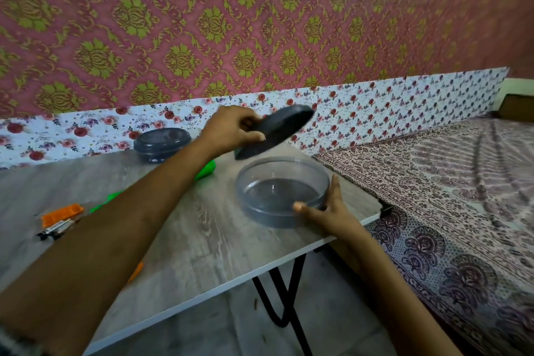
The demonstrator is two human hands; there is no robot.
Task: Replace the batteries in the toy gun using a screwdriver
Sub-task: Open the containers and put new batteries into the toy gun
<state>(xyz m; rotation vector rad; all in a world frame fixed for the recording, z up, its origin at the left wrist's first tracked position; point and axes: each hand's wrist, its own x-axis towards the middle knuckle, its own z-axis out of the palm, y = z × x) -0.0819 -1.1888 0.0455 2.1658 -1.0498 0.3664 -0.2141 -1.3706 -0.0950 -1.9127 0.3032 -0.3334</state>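
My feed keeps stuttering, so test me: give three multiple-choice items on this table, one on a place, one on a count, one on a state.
1. Where is the dark grey round lid?
A. on the near container
B. held tilted above the wood-grain table
C. on the bed
2. How many round grey plastic containers stand on the table?
A. one
B. two
C. four
3. The near clear grey container is:
A. open
B. lidded
C. overturned
Key: B, the left hand grips the lid in the air; B, one near, held by the right hand, one lidded container at the back; A, its rim is bare and its inside shows.
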